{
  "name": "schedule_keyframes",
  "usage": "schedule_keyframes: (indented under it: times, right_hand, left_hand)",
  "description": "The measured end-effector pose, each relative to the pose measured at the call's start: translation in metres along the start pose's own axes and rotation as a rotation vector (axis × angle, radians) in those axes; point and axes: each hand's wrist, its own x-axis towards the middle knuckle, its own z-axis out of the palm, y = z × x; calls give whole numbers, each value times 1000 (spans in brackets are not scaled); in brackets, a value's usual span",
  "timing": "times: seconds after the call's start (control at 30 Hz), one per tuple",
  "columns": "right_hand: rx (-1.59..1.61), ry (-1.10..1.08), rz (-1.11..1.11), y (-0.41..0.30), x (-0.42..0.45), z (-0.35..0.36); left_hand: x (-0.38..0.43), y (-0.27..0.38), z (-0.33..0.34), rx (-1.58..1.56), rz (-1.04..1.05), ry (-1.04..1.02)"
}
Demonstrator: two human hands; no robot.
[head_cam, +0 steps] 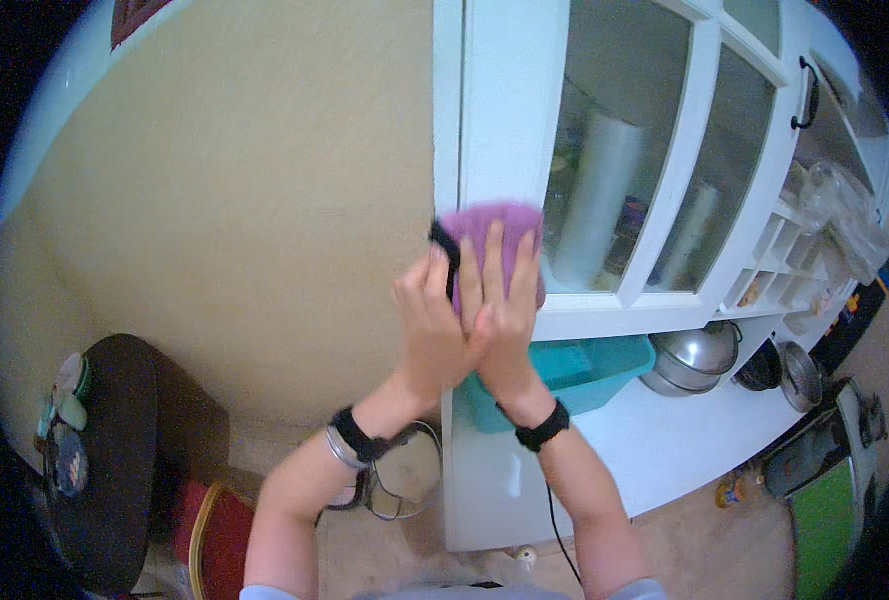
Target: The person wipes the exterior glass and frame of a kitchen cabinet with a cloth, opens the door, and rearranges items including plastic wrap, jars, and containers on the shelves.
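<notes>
A purple cloth [500, 217] with a dark edge lies against the white frame of a glass-doored cabinet [504, 112], close to its lower left corner. My right hand [508, 300] presses flat on the cloth with its fingers spread upward. At the cloth's dark left edge, my left hand [429, 307] has its fingers bent, and its thumb side overlaps the right hand's base. Whether the left fingers grip the cloth cannot be told. Both wrists wear black bands. Behind the right wrist stands a teal plastic bin [602, 375] on the white counter [639, 450].
Metal pots [696, 360] and a pan [797, 379] stand farther right on the counter. A plastic bag [834, 202] hangs by the small shelves. At the left are a dark table [125, 450] and a red chair [227, 525]. A black cable [557, 517] hangs before the counter.
</notes>
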Motion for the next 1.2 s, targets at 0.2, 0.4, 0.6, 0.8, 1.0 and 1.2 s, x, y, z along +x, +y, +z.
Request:
schedule_keyframes:
  times: [0.2,0.4,0.6,0.8,1.0,1.2]
  right_hand:
    - [-48,-12,-7,-8,-98,33]
    - [18,-103,-98,17,-111,23]
    - [-41,-69,-23,62,-109,1]
    - [100,-137,60,89,-107,-22]
    - [279,80,6,76,-46,-27]
    - [248,142,-113,69,108,-48]
  left_hand:
    - [-104,6,3,-40,-220,-181]
    - [-110,33,24,-71,-312,-89]
    - [-89,74,60,-6,-257,-151]
    - [-77,103,70,-45,-366,-272]
    - [-16,104,38,-75,-213,-40]
    - [117,73,3,-124,-130,16]
